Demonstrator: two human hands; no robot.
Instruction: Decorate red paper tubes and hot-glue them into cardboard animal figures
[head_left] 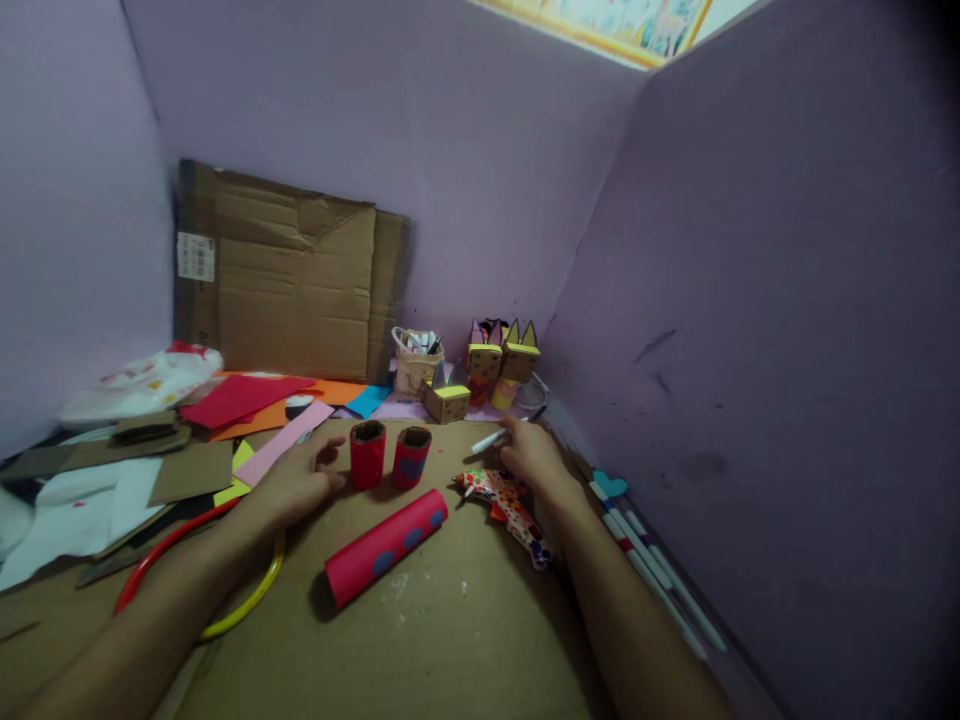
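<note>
Tube pair (367, 460) stands upright, likely for steadiness. My left hand (301, 485) half-curls, empty; I can't tell whether my right hand (536, 458) grips the marker (487, 442).

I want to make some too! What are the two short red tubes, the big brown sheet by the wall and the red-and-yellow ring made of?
Short red tubes: probably cardboard, with matte red paper or paint outside; brown shows at their rims.
Brown sheet: cardboard, dull, with creases across it.
Red-and-yellow ring: maybe plastic, since it looks smooth and brightly coloured.
</note>
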